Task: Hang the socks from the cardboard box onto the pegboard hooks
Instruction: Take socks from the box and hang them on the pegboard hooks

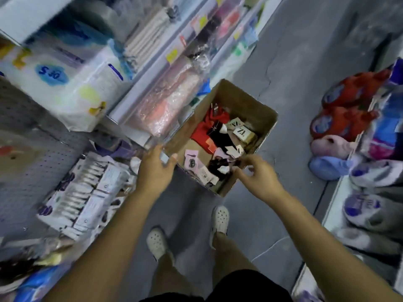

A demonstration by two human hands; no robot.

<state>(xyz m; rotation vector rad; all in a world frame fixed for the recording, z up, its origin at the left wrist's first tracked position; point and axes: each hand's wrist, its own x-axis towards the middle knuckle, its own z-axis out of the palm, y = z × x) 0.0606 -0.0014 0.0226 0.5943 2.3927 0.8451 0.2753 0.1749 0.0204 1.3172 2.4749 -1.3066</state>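
Cardboard box [250, 110] sits open on the grey floor [294, 62] just ahead of my feet, tucked against the foot of the shelving [152, 68]. That puts it within reach while I face the pegboard [32, 131] on my left. The socks [220, 138] lie loose in a jumble inside it: red pairs [202, 127] at the back, black ones in the middle, and pink-carded [192, 160] and beige-carded [242, 132] packs around them. None is on a hook yet, by my reading.

My right hand [259, 177] reaches over the near corner of the box. Its fingers are curled, and the fingertips [238, 164] pinch the top of a dark sock pair [218, 167]. That is where the hanger would be, though blur hides the detail.

My left hand [157, 168] hovers at the box's near left rim with fingers relaxed and spread, holding nothing. I take it to be waiting there to steady the box or receive the pair.

Packets [87, 192] already hang crowded on the lower pegboard. The next move calls for lifting the pair clear of the tangle and finding a free hook. Neighbouring socks may snag and come up with it.

White clogs [157, 240] stand on the floor below, and plush slippers [344, 118] are piled to the right.
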